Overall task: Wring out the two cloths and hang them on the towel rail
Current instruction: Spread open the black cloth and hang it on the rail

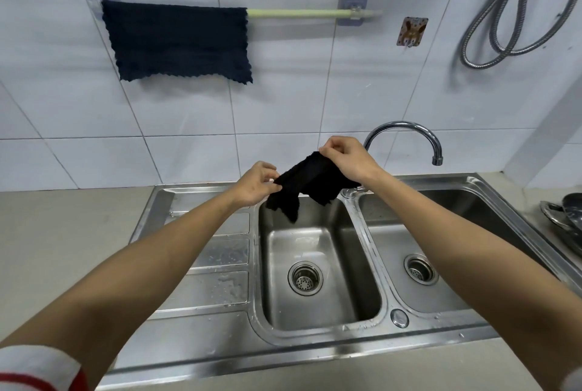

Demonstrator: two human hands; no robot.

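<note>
Already one dark cloth (178, 42) hung spread over the left part of the towel rail (296, 13) in the upper left of the frame. The second cloth (310, 181) was at the centre, above the left basin of the sink (321, 324), bunched and drooping. The left hand (256, 182) pinched its lower left edge; the right hand (345, 157) pinched its top right corner. To hang it well, I judged the corners should be drawn apart until the edge was straight, then lifted to the bare right stretch of rail. The tap (406, 135) stood just right of the hands and could snag the cloth; a hose (510, 12) hung at the upper right, and dishes (563, 217) sat on the desk at the right edge.
</note>
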